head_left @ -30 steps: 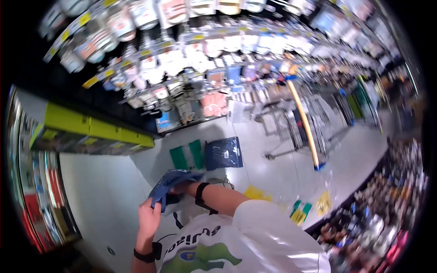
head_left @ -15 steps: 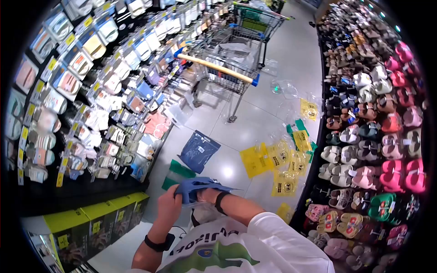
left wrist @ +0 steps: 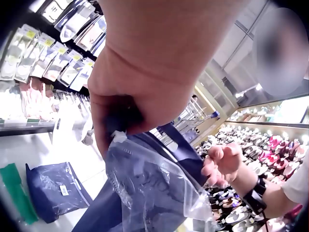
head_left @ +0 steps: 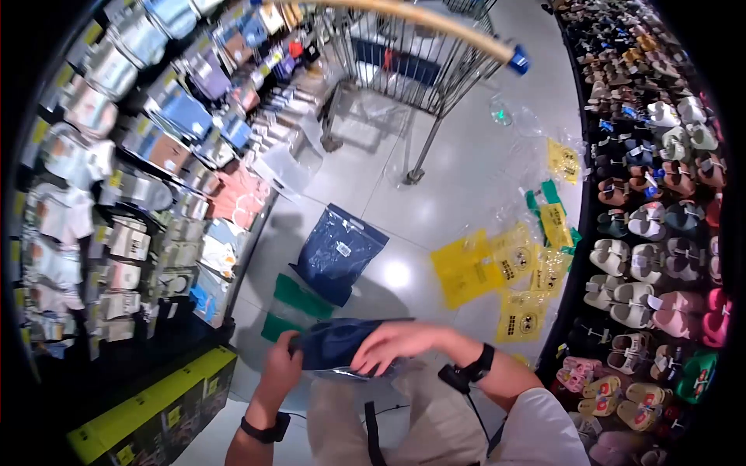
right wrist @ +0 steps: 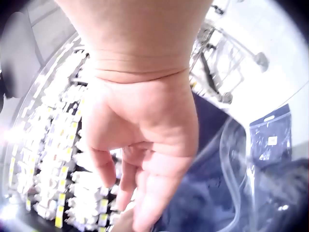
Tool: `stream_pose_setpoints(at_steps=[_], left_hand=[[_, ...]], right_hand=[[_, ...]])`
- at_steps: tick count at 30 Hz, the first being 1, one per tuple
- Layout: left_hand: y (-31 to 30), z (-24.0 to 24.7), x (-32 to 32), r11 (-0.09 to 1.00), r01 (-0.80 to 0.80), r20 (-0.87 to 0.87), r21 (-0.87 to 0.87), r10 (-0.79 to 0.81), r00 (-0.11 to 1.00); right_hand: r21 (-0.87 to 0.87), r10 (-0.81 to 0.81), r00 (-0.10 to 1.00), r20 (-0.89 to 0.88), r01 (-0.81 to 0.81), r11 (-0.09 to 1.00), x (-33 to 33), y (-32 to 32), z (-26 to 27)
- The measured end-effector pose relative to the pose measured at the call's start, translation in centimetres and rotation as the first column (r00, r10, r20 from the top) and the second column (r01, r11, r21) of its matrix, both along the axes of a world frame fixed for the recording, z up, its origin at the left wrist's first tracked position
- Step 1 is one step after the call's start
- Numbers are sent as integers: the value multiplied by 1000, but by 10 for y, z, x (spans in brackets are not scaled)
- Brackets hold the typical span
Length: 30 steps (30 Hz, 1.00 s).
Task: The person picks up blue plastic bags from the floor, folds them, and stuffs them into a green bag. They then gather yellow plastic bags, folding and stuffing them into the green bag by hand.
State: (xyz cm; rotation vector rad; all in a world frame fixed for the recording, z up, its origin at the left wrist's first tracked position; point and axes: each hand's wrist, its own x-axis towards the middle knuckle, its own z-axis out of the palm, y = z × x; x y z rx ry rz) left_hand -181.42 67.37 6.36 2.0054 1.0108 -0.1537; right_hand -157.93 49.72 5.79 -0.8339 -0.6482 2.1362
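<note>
A navy-blue item with a clear plastic bag [left wrist: 149, 179] round part of it hangs in front of my lap. At its left end, my left hand [head_left: 284, 365] grips the navy item [head_left: 330, 346], thumb on the near edge. In the left wrist view the fingers of this left hand [left wrist: 140, 96] close over bunched plastic and navy material. My right hand [head_left: 396, 342] lies over the item's right side with loosely bent fingers. Those fingers hang beside the navy material [right wrist: 203, 193] in the right wrist view, gripping nothing visible.
On the floor ahead lie a sealed navy package [head_left: 338, 252] and a green one [head_left: 291, 307]. Yellow plastic bags [head_left: 466, 268] are scattered at the right. A shopping cart [head_left: 396, 70] stands ahead, between sock shelves [head_left: 132, 210] and a rack of sandals [head_left: 645, 256].
My right hand has come out from inside the blue material and now lies over its right side. My left hand keeps its grip. The view has turned right and tilted down.
</note>
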Motion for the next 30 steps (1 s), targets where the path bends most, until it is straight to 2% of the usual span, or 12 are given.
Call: stream_pose_setpoints(at_steps=[2, 4, 5, 6, 8, 10, 14, 18, 20, 22, 24, 30], left_hand=[[17, -60, -3, 989, 85, 13, 120, -87, 996], [31, -98, -1, 995, 2, 50, 95, -7, 999], [35, -116, -3, 992, -16, 11, 123, 15, 1000], [41, -133, -4, 986, -34, -23, 162, 38, 999], [45, -151, 1, 984, -121, -34, 131, 126, 991], [55, -185, -12, 964, -128, 62, 233, 117, 991], [71, -235, -31, 884, -455, 296, 107, 409, 863], [89, -256, -64, 871, -478, 469, 114, 376, 799], [88, -254, -60, 863, -477, 489, 169, 346, 800], [95, -248, -63, 881, -448, 495, 152, 325, 806], [103, -250, -61, 883, -445, 499, 150, 321, 805], [99, -257, -35, 935, -352, 616, 36, 256, 745]], right_hand=[[-107, -214, 977, -3, 212, 971, 43, 6, -84], [-96, -471, 814, 339, 528, 843, 68, 15, -188], [69, -472, 592, 653, 574, 816, 79, 20, -261], [247, -385, 212, 898, 482, 841, 86, 29, -309], [241, -302, 100, 948, 396, 886, 96, 45, -399], [272, -201, -238, 950, 319, 908, 98, 62, -471], [213, -54, -338, 940, 454, 865, 87, 111, -533], [236, -58, -441, 896, 362, 902, 69, 121, -567], [84, 9, -225, 974, 399, 913, 72, 120, -568], [246, -209, -130, 969, 533, 810, 67, 110, -588], [493, -360, -361, 860, 411, 766, 73, 93, -600], [696, -324, -828, 458, 108, 710, 153, 33, -520]])
